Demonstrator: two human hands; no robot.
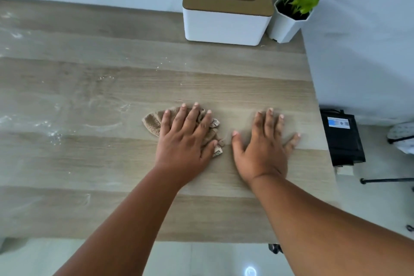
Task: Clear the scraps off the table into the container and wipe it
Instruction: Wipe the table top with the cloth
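A crumpled brown cloth (152, 122) lies on the wooden table (112, 163) near its middle. My left hand (186, 141) presses flat on the cloth with straight, spread fingers. My right hand (262, 148) rests flat on the bare tabletop just to the right of the cloth, fingers spread, holding nothing. White powdery smears and crumbs (53, 134) streak the left part of the table. A few tiny white specks (160, 65) dot the wood further back.
A white tissue box with a wooden lid (226, 13) stands at the table's back right. Beside it is a small plant in a white pot (289, 18). A black box (341, 136) sits on the floor past the table's right edge.
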